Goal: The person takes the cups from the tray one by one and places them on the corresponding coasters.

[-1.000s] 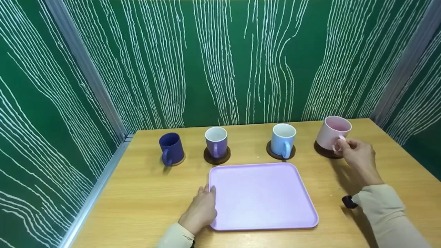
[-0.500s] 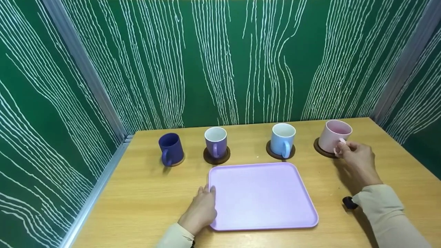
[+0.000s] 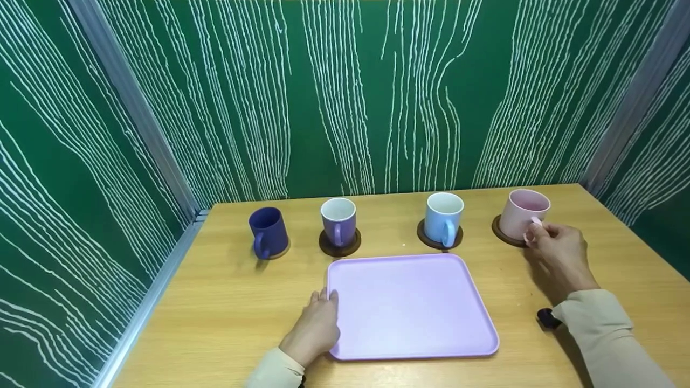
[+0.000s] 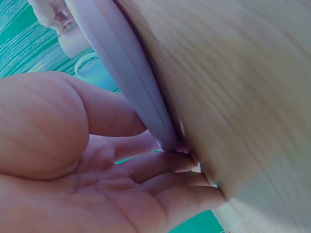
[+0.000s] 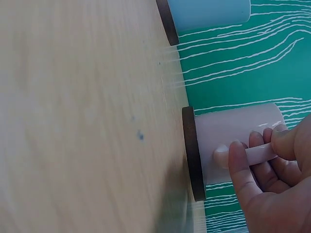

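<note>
At the far right a pink mug (image 3: 520,218) stands upright on a dark round coaster (image 3: 501,231). My right hand (image 3: 561,253) pinches its handle (image 5: 260,154) between thumb and fingers. In the right wrist view the mug's base sits flat against the coaster. A lilac rectangular tray (image 3: 409,307) lies on the table in front of me. My left hand (image 3: 314,326) holds its left edge, the thumb (image 4: 114,111) over the rim and the fingers (image 4: 180,194) at the outer side, their tips against the tabletop.
A light blue mug (image 3: 443,215), a purple mug (image 3: 338,221) and a dark blue mug (image 3: 268,231) stand on coasters in a row behind the tray. The wooden table (image 3: 226,302) meets a green white-lined wall (image 3: 323,108) at the back.
The pink mug has come down from a slight tilt above its coaster to stand upright on it, my right hand still on the handle. My left hand and the tray have stayed put.
</note>
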{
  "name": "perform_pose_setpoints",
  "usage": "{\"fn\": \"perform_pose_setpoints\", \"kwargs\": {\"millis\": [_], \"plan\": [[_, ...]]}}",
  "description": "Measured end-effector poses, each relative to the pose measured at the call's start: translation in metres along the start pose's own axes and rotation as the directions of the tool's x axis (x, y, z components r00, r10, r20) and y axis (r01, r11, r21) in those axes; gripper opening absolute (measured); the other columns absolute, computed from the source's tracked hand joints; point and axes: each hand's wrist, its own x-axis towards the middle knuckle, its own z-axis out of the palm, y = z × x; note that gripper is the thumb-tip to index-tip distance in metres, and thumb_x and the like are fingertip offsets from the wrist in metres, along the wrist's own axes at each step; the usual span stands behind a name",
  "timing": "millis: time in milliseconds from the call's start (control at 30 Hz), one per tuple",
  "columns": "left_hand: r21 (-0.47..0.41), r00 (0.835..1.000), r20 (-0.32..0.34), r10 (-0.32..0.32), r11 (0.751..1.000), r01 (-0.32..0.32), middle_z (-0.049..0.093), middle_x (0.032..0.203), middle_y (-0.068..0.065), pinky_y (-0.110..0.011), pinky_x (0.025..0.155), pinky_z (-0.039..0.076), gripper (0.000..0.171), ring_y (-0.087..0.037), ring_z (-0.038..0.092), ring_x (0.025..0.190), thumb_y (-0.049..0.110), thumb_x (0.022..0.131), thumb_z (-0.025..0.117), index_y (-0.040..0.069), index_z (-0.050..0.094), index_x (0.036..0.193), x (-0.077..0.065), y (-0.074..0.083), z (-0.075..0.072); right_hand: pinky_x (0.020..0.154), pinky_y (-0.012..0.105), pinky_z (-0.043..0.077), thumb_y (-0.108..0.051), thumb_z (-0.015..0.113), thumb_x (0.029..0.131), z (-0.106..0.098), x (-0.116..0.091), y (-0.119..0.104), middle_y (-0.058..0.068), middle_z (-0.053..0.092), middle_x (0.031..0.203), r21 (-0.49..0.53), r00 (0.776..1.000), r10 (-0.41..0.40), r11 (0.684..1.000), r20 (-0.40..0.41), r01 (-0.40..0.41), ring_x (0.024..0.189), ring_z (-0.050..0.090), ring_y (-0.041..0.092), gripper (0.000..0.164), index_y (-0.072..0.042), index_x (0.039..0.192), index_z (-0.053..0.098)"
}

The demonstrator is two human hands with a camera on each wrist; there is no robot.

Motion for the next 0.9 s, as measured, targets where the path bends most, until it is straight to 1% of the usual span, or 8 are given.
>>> {"fn": "perform_pose_setpoints", "kwargs": {"millis": [200,367,467,567,667,733,800,900], "plan": [[-0.001,1.0,-0.001,0.003,1.0,-0.003,0.038,0.155,-0.039,-0.069,0.116,0.032,0.068,-0.059,0.032,0.145,-0.013,0.082,0.058,-0.013,0.044,0.149,-0.0012,-0.0003,-0.0002,0.084,0.023,0.05,-0.058,0.05,0.102,0.0004,-0.0003,-0.0029,0.014,0.053,0.134,0.008,1.0,0.024,1.0,0.014,-0.024,0.114,0.048,0.024,0.067,-0.005,0.143,0.055],[-0.001,1.0,-0.002,0.005,1.0,-0.005,0.038,0.154,-0.039,-0.069,0.116,0.032,0.068,-0.059,0.033,0.145,-0.013,0.082,0.058,-0.014,0.044,0.148,-0.0014,-0.0005,0.0,0.076,0.013,0.05,-0.054,0.048,0.105,0.0011,0.0011,-0.0023,0.017,0.056,0.134,-0.046,0.999,-0.029,0.999,-0.021,0.028,0.11,0.053,0.022,0.065,-0.002,0.144,0.055],[-0.004,1.0,0.002,0.001,1.0,-0.001,0.037,0.155,-0.038,-0.069,0.116,0.031,0.068,-0.058,0.032,0.145,-0.014,0.082,0.057,-0.013,0.044,0.149,-0.0012,-0.0012,0.0008,0.074,0.011,0.05,-0.053,0.048,0.105,0.0014,0.0012,-0.0014,0.017,0.057,0.133,-0.061,0.998,-0.051,0.997,-0.033,0.049,0.109,0.054,0.022,0.065,-0.001,0.143,0.056],[-0.004,1.0,0.002,0.003,1.0,-0.003,0.037,0.155,-0.039,-0.069,0.116,0.032,0.068,-0.058,0.031,0.146,-0.013,0.082,0.057,-0.013,0.044,0.149,-0.0009,-0.0013,0.0011,0.074,0.01,0.049,-0.053,0.049,0.105,0.0005,0.0007,0.0001,0.013,0.06,0.128,-0.054,0.998,-0.064,0.997,-0.026,0.063,0.108,0.054,0.021,0.066,0.0,0.143,0.057],[-0.001,1.0,-0.005,0.016,1.0,-0.016,0.038,0.154,-0.039,-0.069,0.114,0.034,0.068,-0.058,0.033,0.145,-0.012,0.082,0.059,-0.014,0.044,0.148,-0.0004,-0.0013,0.001,0.075,0.01,0.048,-0.052,0.05,0.105,-0.0013,-0.001,0.001,0.005,0.065,0.119,-0.043,0.997,-0.081,0.996,-0.017,0.08,0.104,0.054,0.016,0.064,0.0,0.14,0.059],[-0.003,1.0,-0.011,0.022,1.0,-0.022,0.04,0.153,-0.039,-0.07,0.113,0.035,0.068,-0.058,0.034,0.144,-0.012,0.081,0.059,-0.015,0.045,0.147,0.0001,-0.0014,0.0006,0.076,0.012,0.048,-0.053,0.051,0.104,-0.0022,-0.0021,0.0007,0.003,0.066,0.116,-0.044,0.996,-0.086,0.995,-0.016,0.085,0.102,0.054,0.014,0.063,-0.001,0.138,0.061],[-0.007,1.0,-0.012,0.019,1.0,-0.02,0.04,0.153,-0.039,-0.07,0.113,0.035,0.068,-0.058,0.034,0.144,-0.012,0.081,0.059,-0.015,0.045,0.147,0.0002,-0.0014,0.0006,0.078,0.015,0.047,-0.055,0.052,0.102,-0.0025,-0.0033,-0.0005,0.006,0.066,0.119,-0.061,0.997,-0.08,0.995,-0.019,0.079,0.104,0.054,0.015,0.066,-0.001,0.14,0.061],[-0.017,1.0,-0.011,0.012,1.0,-0.012,0.039,0.153,-0.04,-0.071,0.114,0.034,0.068,-0.059,0.033,0.144,-0.013,0.081,0.059,-0.015,0.045,0.147,0.0,-0.0011,0.0005,0.079,0.02,0.045,-0.059,0.053,0.1,-0.0042,-0.0047,-0.003,0.017,0.064,0.13,-0.113,0.996,-0.075,0.991,-0.056,0.068,0.112,0.055,0.022,0.074,0.0,0.144,0.058]]}}
